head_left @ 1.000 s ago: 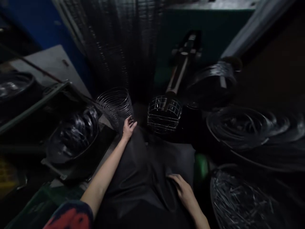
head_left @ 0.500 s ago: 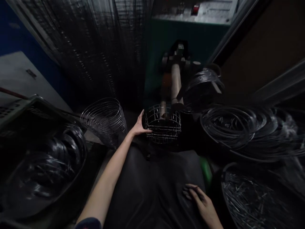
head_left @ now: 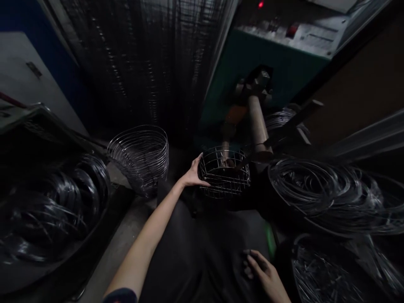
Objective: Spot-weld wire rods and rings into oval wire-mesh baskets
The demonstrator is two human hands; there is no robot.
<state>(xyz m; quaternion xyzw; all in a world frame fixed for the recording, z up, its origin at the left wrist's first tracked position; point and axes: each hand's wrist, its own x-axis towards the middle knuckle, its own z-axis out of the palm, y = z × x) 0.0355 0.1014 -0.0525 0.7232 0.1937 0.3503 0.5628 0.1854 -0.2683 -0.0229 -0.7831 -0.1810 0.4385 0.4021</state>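
My left hand (head_left: 193, 173) grips the left side of a round wire basket (head_left: 225, 170), thumb along the front and fingers behind the rim. The basket sits around the lower rod (head_left: 226, 151) of a green machine, below a thick pale cylinder arm (head_left: 258, 120). My right hand (head_left: 260, 269) rests on the dark apron (head_left: 217, 252) over my lap. Its fingers are loosely bent and a little apart, with dark fingertips, and I see nothing held in them.
A stack of wire rings (head_left: 142, 155) stands at the left. Bundled wire loops (head_left: 63, 202) fill a bin at far left. Coiled wire rings (head_left: 315, 189) lie at right, above a tub of short wire pieces (head_left: 325, 269). The green machine (head_left: 217, 88) stands ahead.
The view has turned, so the machine and basket appear farther right and lower. My left hand remains on the basket; the right hand stays on my lap.
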